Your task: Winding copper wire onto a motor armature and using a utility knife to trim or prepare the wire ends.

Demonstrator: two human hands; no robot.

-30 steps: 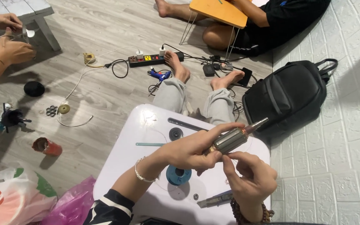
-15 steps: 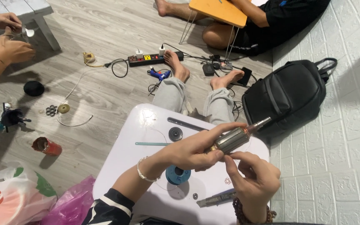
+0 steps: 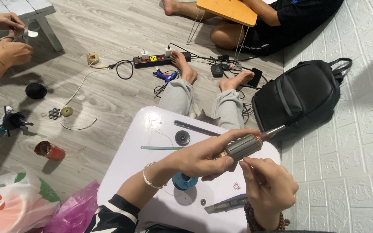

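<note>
Motor armature (image 3: 243, 148) held in the air above the white bench (image 3: 152, 129), just over its right half; long axis runs from lower left to upper right, the thin shaft end pointing up and away toward the black backpack (image 3: 301, 97); left hand (image 3: 203, 157) wraps the lower-left end of the grey core, fingers closed around it, so this hand carries the weight; right hand (image 3: 266, 185) sits just below and to the right, thumb and forefinger pinched together at the underside of the core, touching it or a fine wire there, too small to tell; the two hands nearly meet at the armature; on the bench under them lie a blue spool (image 3: 184, 181), a utility knife (image 3: 227, 203) and a thin teal strip (image 3: 162, 148).
</note>
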